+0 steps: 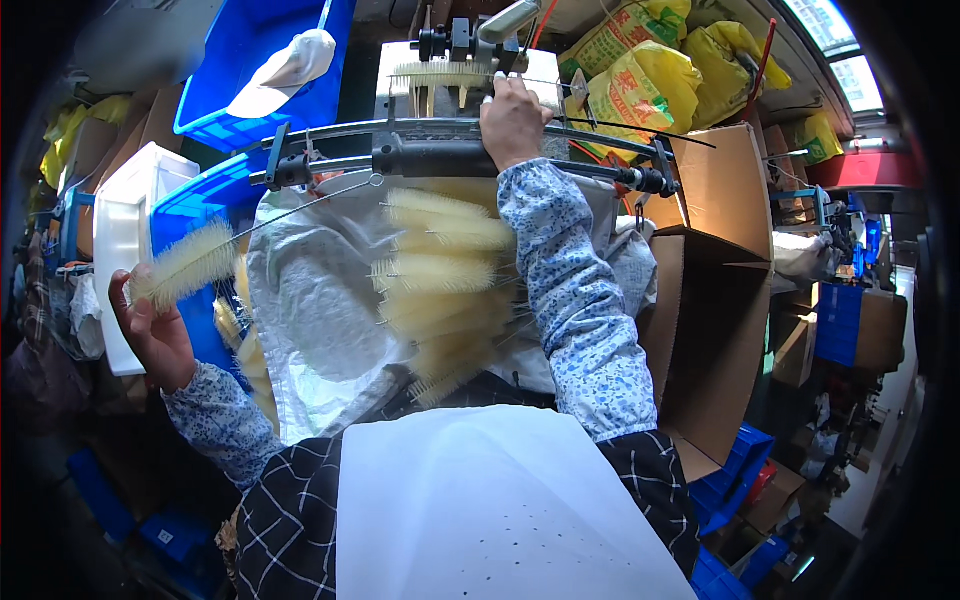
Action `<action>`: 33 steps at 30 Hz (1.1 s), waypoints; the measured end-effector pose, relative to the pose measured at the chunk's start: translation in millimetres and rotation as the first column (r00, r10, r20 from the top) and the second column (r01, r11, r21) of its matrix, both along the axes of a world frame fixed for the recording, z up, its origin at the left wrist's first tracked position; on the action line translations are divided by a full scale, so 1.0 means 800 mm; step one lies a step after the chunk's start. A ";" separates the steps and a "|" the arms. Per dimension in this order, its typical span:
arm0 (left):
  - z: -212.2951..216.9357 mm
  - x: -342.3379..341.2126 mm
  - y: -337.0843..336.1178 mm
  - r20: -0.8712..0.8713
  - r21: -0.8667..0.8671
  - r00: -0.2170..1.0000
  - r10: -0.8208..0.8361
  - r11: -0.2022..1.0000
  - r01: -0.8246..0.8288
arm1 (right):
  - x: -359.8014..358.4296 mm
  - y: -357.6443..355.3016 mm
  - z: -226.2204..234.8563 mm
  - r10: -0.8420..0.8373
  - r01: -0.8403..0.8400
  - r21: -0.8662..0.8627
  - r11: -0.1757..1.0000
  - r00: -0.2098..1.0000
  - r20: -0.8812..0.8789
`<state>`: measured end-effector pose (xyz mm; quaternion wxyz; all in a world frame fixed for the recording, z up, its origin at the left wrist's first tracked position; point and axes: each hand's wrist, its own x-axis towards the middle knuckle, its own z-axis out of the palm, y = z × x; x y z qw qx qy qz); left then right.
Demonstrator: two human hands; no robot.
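My left hand (158, 335) is closed around the bristle end of a bottle brush (190, 265), whose twisted wire stem with a looped end points up and right. My right hand (515, 120) reaches over a bar to the bench machine (460, 42), fingers bent together at its front. Just left of those fingertips, another pale bristle brush (440, 75) lies across the machine. What the right fingers grip is hidden. Over my lap, a pile of cream bottle brushes (445, 265) rests on a white woven sack (315, 290).
A padded black bar (435, 157) crosses in front of the machine. At left are a blue crate (225, 120) with a white cap (290, 70) and a white foam box (120, 255). An open cardboard box (715, 340) and yellow sacks (640, 90) stand at right.
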<state>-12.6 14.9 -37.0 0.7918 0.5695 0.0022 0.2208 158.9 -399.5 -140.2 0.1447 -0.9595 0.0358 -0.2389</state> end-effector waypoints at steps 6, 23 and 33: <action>-0.004 0.006 -0.002 0.063 -0.059 0.998 0.003 0.998 0.001 | -0.004 -0.014 0.001 0.002 -0.003 -0.015 1.000 0.996 -0.094; -0.008 0.040 -0.059 0.114 -0.228 0.937 -0.330 0.909 0.348 | 0.011 -0.220 0.003 -0.048 0.071 -0.440 0.895 0.997 0.063; 0.047 0.067 -0.173 0.047 0.300 0.843 -0.536 0.813 0.499 | -0.098 -0.229 0.116 0.418 -0.349 0.255 0.902 0.854 -0.310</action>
